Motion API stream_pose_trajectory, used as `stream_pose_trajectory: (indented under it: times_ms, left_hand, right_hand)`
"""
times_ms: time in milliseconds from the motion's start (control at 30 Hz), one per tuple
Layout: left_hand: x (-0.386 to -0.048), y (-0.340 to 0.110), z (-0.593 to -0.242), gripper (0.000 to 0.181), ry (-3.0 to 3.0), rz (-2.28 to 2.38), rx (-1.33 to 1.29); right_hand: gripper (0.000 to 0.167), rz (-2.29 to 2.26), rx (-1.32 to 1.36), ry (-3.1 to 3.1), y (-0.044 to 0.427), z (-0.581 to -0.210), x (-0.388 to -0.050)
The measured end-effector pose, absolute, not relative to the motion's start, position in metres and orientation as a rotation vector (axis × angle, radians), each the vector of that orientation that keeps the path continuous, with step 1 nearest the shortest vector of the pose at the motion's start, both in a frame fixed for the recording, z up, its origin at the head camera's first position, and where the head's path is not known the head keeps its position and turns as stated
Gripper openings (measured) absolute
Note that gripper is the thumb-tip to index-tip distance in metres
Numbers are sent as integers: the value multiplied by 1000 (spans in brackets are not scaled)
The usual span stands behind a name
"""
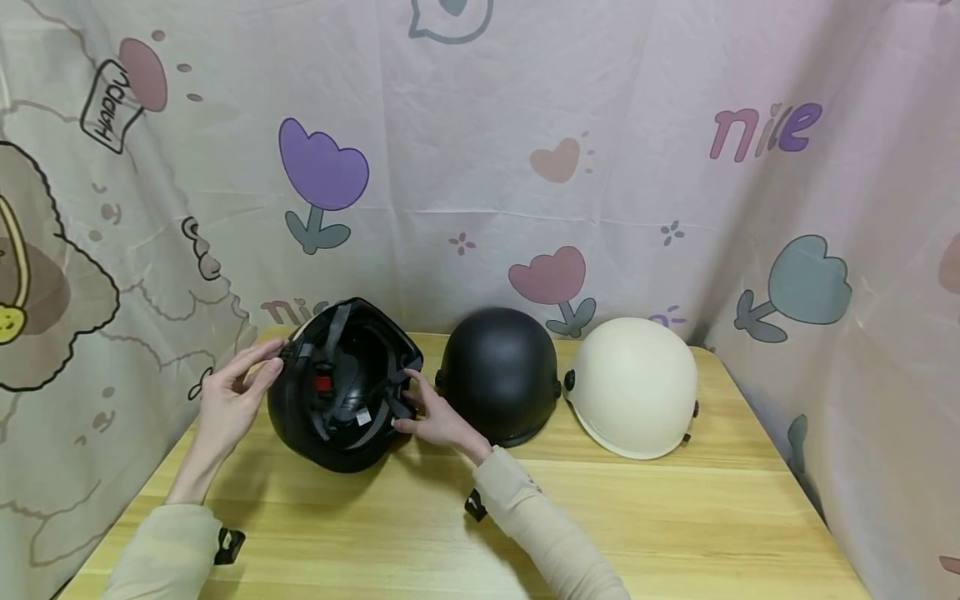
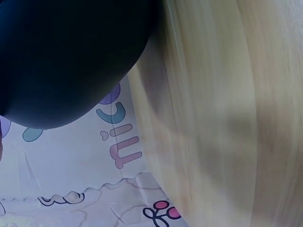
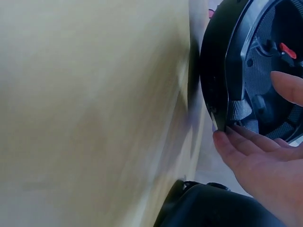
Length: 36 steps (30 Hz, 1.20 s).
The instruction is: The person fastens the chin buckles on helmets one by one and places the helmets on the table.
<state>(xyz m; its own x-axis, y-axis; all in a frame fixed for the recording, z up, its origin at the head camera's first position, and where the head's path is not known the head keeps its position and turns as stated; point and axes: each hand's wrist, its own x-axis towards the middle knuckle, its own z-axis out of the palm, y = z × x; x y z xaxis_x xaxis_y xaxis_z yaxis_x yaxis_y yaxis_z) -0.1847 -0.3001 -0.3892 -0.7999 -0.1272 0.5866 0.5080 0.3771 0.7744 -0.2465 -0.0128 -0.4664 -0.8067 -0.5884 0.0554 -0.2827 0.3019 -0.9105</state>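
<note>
A black helmet [image 1: 303,425] is tipped so that its hollow faces the head camera, showing dark lining, straps and a red buckle [image 1: 322,383]. My left hand [image 1: 228,404] grips its left rim with thumb and fingertips. At the right rim, my right hand [image 1: 442,423] holds the helmet, fingers against the shell edge and thumb over the opening, as the right wrist view shows. Only the smooth shell [image 2: 71,56] appears in the left wrist view, where the left fingers are almost wholly out of frame.
To the right, a second black helmet [image 1: 498,375] sits dome up, close beside a cream helmet [image 1: 636,387]. All are on a wooden table [image 1: 675,533]. A printed curtain [image 1: 450,125] hangs behind and along the sides.
</note>
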Motion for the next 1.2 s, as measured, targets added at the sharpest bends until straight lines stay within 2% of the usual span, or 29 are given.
stream_pose_trajectory:
  times_ms: [267, 700, 1000, 1200]
  left_hand:
    - [-184, -297, -386, 30, -2072, -1475, -347]
    - [-185, -288, -380, 31, -2000, -1553, -437]
    - [-184, -285, -376, 31, -2064, -1430, -378]
    - [-186, -286, -376, 34, -2088, -1423, -350]
  right_hand:
    - [81, -1586, -720, 2191, -11, -471, -248]
    - [79, -1609, -763, 2059, -5, -479, -253]
    - [66, -1527, -851, 2233, -6, -472, -252]
    - [70, -1475, -871, 2391, -11, -465, -252]
